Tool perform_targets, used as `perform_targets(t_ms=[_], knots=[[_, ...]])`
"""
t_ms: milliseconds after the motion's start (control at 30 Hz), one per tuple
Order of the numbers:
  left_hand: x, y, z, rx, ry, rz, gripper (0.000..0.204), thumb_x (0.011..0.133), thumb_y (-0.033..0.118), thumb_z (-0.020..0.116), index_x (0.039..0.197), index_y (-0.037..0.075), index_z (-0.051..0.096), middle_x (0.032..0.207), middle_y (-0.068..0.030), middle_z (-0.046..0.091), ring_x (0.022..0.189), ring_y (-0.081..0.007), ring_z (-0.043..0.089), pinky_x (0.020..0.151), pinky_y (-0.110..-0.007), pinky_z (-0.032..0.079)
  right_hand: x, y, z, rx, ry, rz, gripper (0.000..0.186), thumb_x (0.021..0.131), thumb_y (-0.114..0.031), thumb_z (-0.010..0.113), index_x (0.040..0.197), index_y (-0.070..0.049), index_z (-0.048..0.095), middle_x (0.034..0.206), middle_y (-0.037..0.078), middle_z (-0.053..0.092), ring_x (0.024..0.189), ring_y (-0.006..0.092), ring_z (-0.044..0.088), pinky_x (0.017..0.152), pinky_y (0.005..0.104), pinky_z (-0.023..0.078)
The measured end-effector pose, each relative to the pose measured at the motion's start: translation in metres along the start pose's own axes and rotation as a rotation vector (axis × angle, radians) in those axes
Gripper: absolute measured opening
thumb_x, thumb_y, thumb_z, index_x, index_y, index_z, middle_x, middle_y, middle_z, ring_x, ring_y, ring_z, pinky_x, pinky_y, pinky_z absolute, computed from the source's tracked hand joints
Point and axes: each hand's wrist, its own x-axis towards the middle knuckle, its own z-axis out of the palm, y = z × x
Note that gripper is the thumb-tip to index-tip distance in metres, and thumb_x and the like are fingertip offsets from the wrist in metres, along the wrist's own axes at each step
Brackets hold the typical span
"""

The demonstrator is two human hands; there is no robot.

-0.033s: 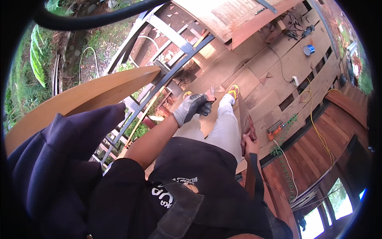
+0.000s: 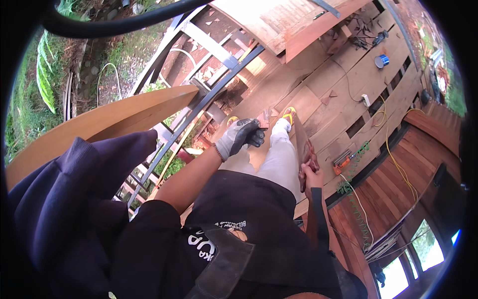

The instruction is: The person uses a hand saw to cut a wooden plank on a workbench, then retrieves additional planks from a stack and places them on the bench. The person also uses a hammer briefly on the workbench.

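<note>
My left hand (image 2: pixel 241 137), in a grey and black work glove, is closed on a small flat reddish piece (image 2: pixel 263 118), which looks like wood. It is held in front of my legs, above the plank floor. My bare right hand (image 2: pixel 312 175) grips the reddish-brown shaped handle of what looks like a handsaw (image 2: pixel 309 158) beside my right thigh. Its long flat blade points away along my leg toward my foot, seen nearly edge-on.
A wooden worktable (image 2: pixel 271 25) stands ahead. A long curved board (image 2: pixel 99 117) leans across a metal railing (image 2: pixel 199 107) on the left. On the plank floor (image 2: pixel 318 114) are an orange tool (image 2: pixel 341 164), a blue can (image 2: pixel 382 61), cords, offcuts and open gaps.
The view has shifted slightly, so the floor and the things on it appear a little further left. The saw blade shows more plainly along my right leg. Both hands keep their grip.
</note>
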Motion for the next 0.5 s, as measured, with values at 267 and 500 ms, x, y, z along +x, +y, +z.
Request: perform_targets(t_ms=[267,500], knots=[[-0.054,0.046,0.073,0.134,-0.532,0.036,0.034,0.104,0.034,0.056,0.105,0.002,0.067,0.085,-0.0103,0.07,0.074,-0.0202,0.068,0.069,-0.033,0.056,-0.055,-0.131,0.076,0.409,-0.248,-0.11,0.018,0.098,-0.019,0.068,0.103,-0.003,0.062,0.071,0.002,0.058,0.056,0.0111,0.052,0.056,0.0282,0.046],[-0.077,0.057,0.097,0.737,-0.519,0.217,0.033,0.099,0.029,0.065,0.117,0.001,0.065,0.108,-0.0093,0.067,0.093,-0.0186,0.067,0.079,-0.033,0.054,-0.088,-0.132,0.06,0.113,-0.307,-0.252,0.008,0.096,-0.009,0.064,0.099,-0.001,0.063,0.073,0.003,0.061,0.054,0.009,0.053,0.048,0.0265,0.042]])
